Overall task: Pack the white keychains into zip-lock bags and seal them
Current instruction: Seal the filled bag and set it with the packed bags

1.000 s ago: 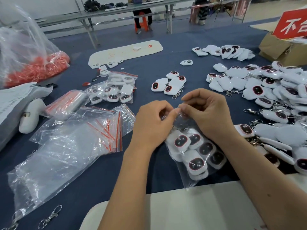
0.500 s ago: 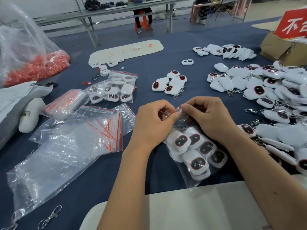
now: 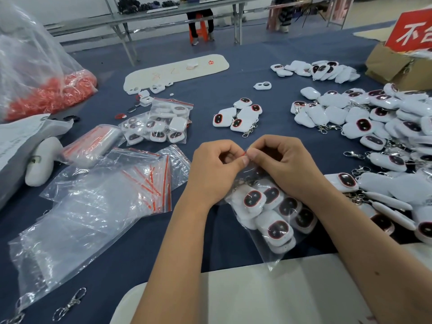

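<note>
Clear plastic bag: a zip-lock bag (image 3: 264, 213) filled with white keychains (image 3: 278, 229) is lying on the blue table cover (image 3: 233, 90) at the centre of the view, its mouth pointing toward twelve o'clock and its bottom toward five o'clock.
Left hand: the left hand (image 3: 216, 170) is pinching the bag's top edge between thumb and forefinger, with the red seal strip showing at the fingertips.
Right hand: the right hand (image 3: 284, 162) is pinching the same top edge, its fingertips touching those of the left.
Change since earlier: both hands are now sitting closer together at the bag's mouth, and the bag's top, loosely bunched half a second ago, is now being pulled flatter so that the red strip is showing.
Loose keychains: a large heap (image 3: 378, 127) is spreading from two to four o'clock; a small cluster (image 3: 238, 114) is lying at twelve o'clock beyond the hands.
Packed bags: filled bags (image 3: 161, 123) are resting at eleven o'clock.
Empty bags: a fanned stack (image 3: 112, 190) is lying at nine o'clock, well apart from the hands.
Metal clasps: two clasps (image 3: 70, 304) are lying at seven o'clock.
</note>
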Motion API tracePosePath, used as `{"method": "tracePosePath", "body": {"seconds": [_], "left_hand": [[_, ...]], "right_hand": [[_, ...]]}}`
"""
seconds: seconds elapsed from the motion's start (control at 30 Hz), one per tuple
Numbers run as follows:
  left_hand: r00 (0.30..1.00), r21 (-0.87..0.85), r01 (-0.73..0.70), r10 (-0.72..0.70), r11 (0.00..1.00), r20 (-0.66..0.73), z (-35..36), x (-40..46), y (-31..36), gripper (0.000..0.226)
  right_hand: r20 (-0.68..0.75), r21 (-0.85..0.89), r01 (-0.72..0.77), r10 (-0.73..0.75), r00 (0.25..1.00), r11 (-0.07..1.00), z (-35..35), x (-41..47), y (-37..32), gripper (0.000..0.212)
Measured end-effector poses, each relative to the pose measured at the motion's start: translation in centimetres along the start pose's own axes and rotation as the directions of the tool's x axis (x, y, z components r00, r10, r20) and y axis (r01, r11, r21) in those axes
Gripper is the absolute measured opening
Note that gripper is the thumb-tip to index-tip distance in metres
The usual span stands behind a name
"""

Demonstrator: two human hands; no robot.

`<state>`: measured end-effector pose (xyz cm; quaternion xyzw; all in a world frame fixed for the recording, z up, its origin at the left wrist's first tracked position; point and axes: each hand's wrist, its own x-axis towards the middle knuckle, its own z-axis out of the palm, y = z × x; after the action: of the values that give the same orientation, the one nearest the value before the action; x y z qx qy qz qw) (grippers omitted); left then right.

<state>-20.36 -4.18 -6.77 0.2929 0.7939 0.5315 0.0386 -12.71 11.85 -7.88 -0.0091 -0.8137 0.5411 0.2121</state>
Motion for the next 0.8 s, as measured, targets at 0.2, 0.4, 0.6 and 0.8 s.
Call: {"method": "tracePosePath", "body": {"seconds": [0.2,0.4,0.6,0.8], "left_hand": [[0.997,0.045,0.078,-0.076,0.996,-0.034,-0.25,0.02,-0.59,0.011],[1.000,0.131,0.018,-0.016,0.991,-0.018,0.04,-0.06,-0.37,0.017],[0.999,0.120,0.050,-0.049,0.991,-0.015,-0.22,-0.06,-0.63,0.010],[1.000,0.136,0.012,-0.009,0.991,-0.021,-0.16,0.00,-0.48,0.011]], "right_hand": [[-0.071,-0.103,-0.049,0.042,0.997,0.993,-0.07,0.16,0.35,0.015],[-0.035,-0.035,-0.074,0.072,0.997,0.997,-0.05,0.20,0.35,0.016],[-0.060,-0.061,-0.089,0.085,0.995,0.994,0.06,0.24,0.80,0.015],[-0.053,0.021,-0.101,0.102,0.993,0.995,-0.13,0.21,0.75,0.016]]}}
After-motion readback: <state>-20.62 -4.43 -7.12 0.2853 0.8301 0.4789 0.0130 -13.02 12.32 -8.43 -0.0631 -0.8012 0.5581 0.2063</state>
